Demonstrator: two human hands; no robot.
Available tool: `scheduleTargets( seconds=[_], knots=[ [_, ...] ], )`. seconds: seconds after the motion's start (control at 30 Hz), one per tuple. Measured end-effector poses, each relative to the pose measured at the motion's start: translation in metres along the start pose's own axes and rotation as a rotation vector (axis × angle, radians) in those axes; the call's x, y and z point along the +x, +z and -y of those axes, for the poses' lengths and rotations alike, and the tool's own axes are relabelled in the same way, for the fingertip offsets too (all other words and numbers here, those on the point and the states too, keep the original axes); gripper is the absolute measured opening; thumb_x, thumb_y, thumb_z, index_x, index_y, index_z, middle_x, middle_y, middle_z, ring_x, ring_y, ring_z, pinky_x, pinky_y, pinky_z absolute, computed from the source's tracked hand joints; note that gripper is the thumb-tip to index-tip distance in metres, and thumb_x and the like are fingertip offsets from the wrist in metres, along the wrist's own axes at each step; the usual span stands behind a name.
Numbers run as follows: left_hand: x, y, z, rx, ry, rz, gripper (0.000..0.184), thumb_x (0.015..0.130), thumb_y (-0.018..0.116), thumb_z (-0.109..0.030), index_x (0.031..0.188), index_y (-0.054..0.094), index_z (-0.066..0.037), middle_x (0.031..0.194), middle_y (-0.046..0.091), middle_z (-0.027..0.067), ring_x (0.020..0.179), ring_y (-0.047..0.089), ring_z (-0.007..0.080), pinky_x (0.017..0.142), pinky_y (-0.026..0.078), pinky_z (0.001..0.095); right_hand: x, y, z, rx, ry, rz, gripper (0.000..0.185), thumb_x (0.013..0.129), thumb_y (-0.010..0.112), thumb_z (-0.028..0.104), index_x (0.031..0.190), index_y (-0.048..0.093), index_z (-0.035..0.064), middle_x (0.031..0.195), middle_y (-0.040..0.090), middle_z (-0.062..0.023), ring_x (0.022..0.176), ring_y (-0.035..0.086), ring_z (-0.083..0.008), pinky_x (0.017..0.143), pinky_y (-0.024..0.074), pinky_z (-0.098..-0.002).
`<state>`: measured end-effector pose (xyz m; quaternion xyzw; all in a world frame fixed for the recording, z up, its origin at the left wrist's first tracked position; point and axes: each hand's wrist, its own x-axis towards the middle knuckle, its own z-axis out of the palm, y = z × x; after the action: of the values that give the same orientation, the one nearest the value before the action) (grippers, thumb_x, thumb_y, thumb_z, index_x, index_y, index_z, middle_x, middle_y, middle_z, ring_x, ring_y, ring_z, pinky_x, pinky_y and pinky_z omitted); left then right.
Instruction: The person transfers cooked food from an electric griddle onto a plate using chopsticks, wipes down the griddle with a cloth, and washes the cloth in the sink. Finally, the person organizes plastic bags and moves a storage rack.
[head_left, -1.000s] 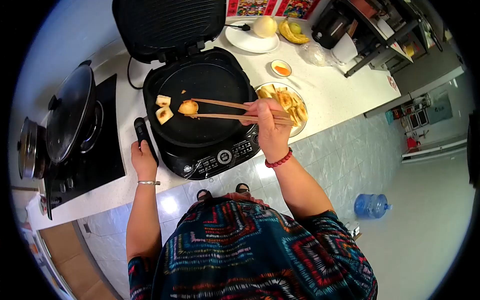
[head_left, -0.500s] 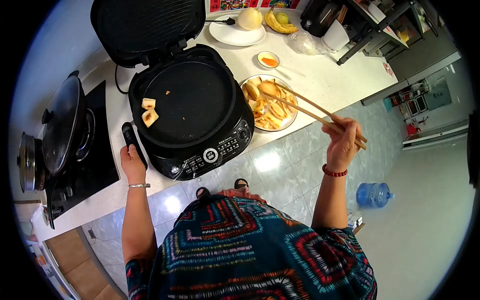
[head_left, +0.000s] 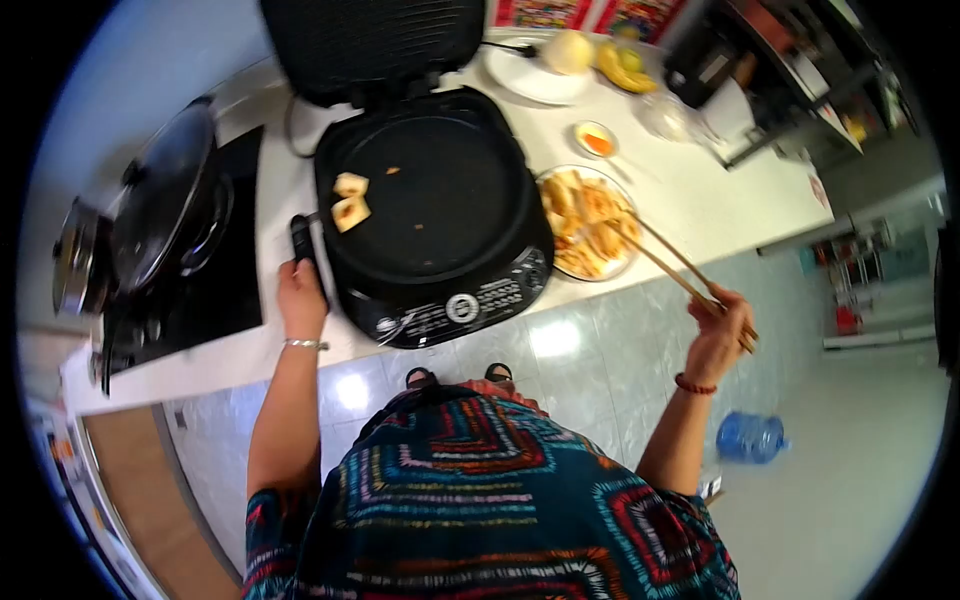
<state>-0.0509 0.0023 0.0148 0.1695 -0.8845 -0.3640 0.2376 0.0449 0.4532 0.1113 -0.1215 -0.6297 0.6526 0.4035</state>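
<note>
My left hand [head_left: 301,300] is closed on the black handle [head_left: 303,243] at the left side of the electric griddle [head_left: 440,200]. Two browned food pieces [head_left: 350,212] lie at the left of its round black plate, with a few crumbs nearby. My right hand [head_left: 722,325] grips wooden chopsticks [head_left: 672,268] past the counter's front edge. Their tips reach the pile of fried pieces [head_left: 590,225] on the white plate [head_left: 626,266], right of the griddle. Whether a piece is between the tips is blurred.
The ridged lid [head_left: 375,45] stands open behind the griddle. A lidded wok [head_left: 165,195] and a steel pot [head_left: 82,258] stand left. Behind the food plate are a small bowl [head_left: 596,139], a white plate [head_left: 520,78] with round fruit, and bananas [head_left: 624,70].
My right hand has carried a browned piece from the griddle to the food plate, and the chopsticks are now over it. My left hand keeps the handle. The view has shifted.
</note>
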Motion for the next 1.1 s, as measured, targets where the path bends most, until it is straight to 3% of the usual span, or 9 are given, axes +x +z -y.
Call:
scheduleTargets(
  seconds=[0.03,0.2,0.27,0.4,0.5,0.73,0.93,1.1],
  knots=[
    [0.000,-0.007,-0.010,-0.012,-0.070,0.090,0.026,0.081,0.046,-0.022,0.086,0.050,0.003,0.068,0.054,0.0179,0.061,0.052,0.0280,0.058,0.041,0.0351,0.003,0.007,0.006,0.017,-0.022,0.026,0.032,0.084,0.042,0.027,0.081,0.051,-0.0035,0.075,0.057,-0.0143,0.057,0.058,-0.0206,0.052,0.0512,-0.0287],
    [-0.001,-0.007,-0.016,-0.088,-0.138,0.079,0.021,0.080,0.046,-0.019,0.084,0.049,0.002,0.068,0.054,0.0175,0.061,0.053,0.0300,0.057,0.041,0.0353,-0.006,0.085,0.025,0.189,-0.021,0.312,0.030,0.087,0.036,0.022,0.087,0.047,-0.0053,0.086,0.053,-0.0199,0.069,0.058,-0.0255,0.057,0.0520,-0.0307],
    [-0.001,-0.006,-0.016,-0.103,-0.169,0.093,0.022,0.081,0.046,-0.019,0.086,0.049,0.002,0.068,0.055,0.0173,0.061,0.053,0.0300,0.057,0.041,0.0360,-0.019,0.127,0.023,0.213,-0.009,0.425,0.028,0.085,0.039,0.021,0.085,0.047,-0.0057,0.086,0.053,-0.0184,0.069,0.057,-0.0253,0.061,0.0507,-0.0327],
    [-0.002,-0.009,-0.021,-0.114,-0.161,0.085,0.022,0.081,0.046,-0.019,0.086,0.049,0.002,0.069,0.055,0.0186,0.062,0.054,0.0319,0.057,0.042,0.0367,-0.036,0.202,0.017,0.116,0.059,0.615,0.024,0.084,0.040,0.015,0.082,0.053,-0.0047,0.079,0.056,-0.0122,0.063,0.057,-0.0172,0.059,0.0486,-0.0259],
    [-0.002,-0.011,-0.025,-0.101,-0.197,0.095,0.023,0.080,0.046,-0.019,0.088,0.048,0.002,0.070,0.055,0.0209,0.064,0.054,0.0343,0.057,0.042,0.0382,-0.044,0.244,0.015,0.203,0.198,0.633,0.022,0.085,0.042,0.015,0.081,0.055,-0.0024,0.073,0.057,-0.0076,0.059,0.057,-0.0130,0.053,0.0479,-0.0217],
    [-0.002,-0.010,-0.022,-0.095,-0.171,0.083,0.023,0.080,0.047,-0.020,0.088,0.048,0.002,0.072,0.055,0.0223,0.066,0.053,0.0367,0.058,0.042,0.0391,-0.053,0.275,-0.012,0.163,0.235,0.704,0.022,0.084,0.046,0.019,0.078,0.055,-0.0007,0.070,0.056,-0.0054,0.053,0.056,-0.0112,0.048,0.0471,-0.0201],
    [-0.001,-0.009,-0.021,-0.107,-0.150,0.090,0.024,0.080,0.046,-0.020,0.087,0.049,0.003,0.070,0.055,0.0193,0.063,0.054,0.0324,0.058,0.041,0.0375,-0.053,0.272,-0.012,0.212,0.293,0.628,0.016,0.081,0.048,0.012,0.072,0.054,-0.0004,0.065,0.056,-0.0042,0.052,0.054,-0.0094,0.048,0.0446,-0.0198],
    [-0.001,-0.005,-0.013,-0.071,-0.018,0.046,0.023,0.081,0.046,-0.019,0.088,0.049,0.003,0.067,0.053,0.0182,0.061,0.051,0.0296,0.057,0.040,0.0359,-0.048,0.263,-0.012,0.289,0.221,0.580,0.019,0.081,0.048,0.013,0.070,0.053,-0.0010,0.064,0.055,-0.0045,0.051,0.052,-0.0090,0.048,0.0443,-0.0197]
  ],
)
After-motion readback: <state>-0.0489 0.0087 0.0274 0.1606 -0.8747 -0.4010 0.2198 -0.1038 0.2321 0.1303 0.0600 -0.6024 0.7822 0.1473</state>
